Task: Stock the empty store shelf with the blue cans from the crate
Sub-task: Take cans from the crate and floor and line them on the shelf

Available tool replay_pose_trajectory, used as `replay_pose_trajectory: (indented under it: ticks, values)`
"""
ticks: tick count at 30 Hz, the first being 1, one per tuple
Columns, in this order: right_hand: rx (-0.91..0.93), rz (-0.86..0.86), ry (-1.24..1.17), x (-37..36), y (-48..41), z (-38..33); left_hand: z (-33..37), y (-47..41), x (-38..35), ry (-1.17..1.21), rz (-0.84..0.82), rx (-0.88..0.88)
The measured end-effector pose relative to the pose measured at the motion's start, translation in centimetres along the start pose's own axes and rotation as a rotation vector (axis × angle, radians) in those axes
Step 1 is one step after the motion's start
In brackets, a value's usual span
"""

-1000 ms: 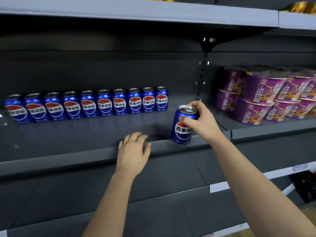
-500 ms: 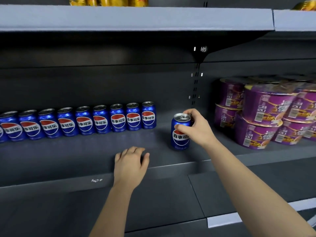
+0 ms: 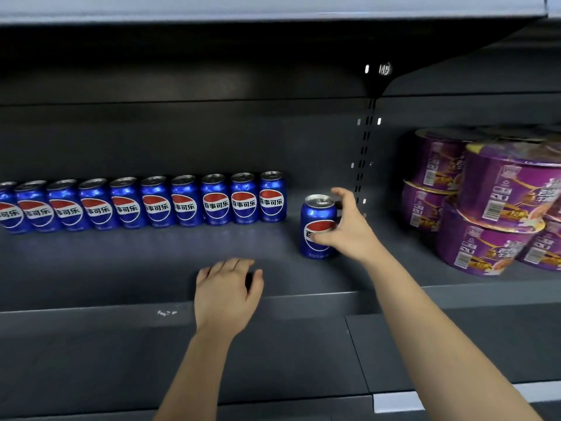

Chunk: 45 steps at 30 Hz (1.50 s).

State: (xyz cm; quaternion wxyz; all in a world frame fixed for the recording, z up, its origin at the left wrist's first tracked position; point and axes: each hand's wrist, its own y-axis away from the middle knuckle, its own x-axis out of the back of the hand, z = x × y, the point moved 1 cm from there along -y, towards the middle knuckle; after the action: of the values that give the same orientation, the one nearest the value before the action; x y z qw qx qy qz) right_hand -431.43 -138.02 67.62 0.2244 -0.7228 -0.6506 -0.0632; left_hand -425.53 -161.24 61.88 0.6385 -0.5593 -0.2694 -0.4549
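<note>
The right hand (image 3: 346, 230) is gripping a blue can (image 3: 315, 212) from its right side, with the thumb lying across the red, white and blue label and the fingers curling round behind the rim. The can is standing upright over the dark shelf (image 3: 121, 262), toward the shelf's right end and about midway between its back and front edges. Its base is sitting at the deck, though I cannot tell whether it is resting its full weight there.

The row of blue cans (image 3: 156, 202) is lining the back edge of the same shelf, labels facing out and each can touching its neighbour. The row is running off the frame at the left. The held can is standing apart from the row's rightmost can, a little to the right of it and nearer the front edge.

The left hand (image 3: 226, 294) is lying palm down on the shelf's front edge, left of the held can, with its fingers loosely bent and holding nothing.

Purple bowls (image 3: 485, 208) are sitting stacked two high on the neighbouring section to the right, beyond the slotted upright (image 3: 364, 147). An upper shelf (image 3: 273, 7) is overhanging the scene, and a lower shelf (image 3: 273, 360) is showing beneath the forearms.
</note>
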Motion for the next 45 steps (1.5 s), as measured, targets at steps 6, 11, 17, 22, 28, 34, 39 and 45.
replay_pose_trajectory:
  ticks: [6,11,17,22,28,34,39,45]
  values:
    - [-0.064,0.016,0.209,-0.6,-1.2,1.6,-0.2,0.0,-0.2,-0.007,0.01,-0.003]
    - [-0.083,0.056,0.247,-1.2,-3.7,1.5,-0.2,0.1,-0.2,-0.006,0.031,-0.005]
    - [-0.103,0.102,0.163,-2.2,-6.0,1.9,0.0,0.0,-0.2,-0.044,0.042,0.0]
    - [-0.104,0.116,0.133,-3.1,-7.2,2.3,0.0,0.0,-0.2,-0.05,0.078,0.01]
    - [-0.108,0.096,0.109,-3.5,-8.3,2.7,0.1,0.0,-0.3,-0.049,0.111,0.017]
    - [-0.091,0.122,0.133,-4.2,-8.9,3.3,0.1,0.0,-0.3,-0.021,0.117,0.027]
    - [-0.082,0.152,0.191,-4.7,-8.8,3.4,0.0,0.0,-0.2,0.002,0.101,0.031]
    - [-0.144,0.141,0.218,-4.9,-8.2,2.6,-0.3,-0.1,-0.5,0.037,0.061,0.009]
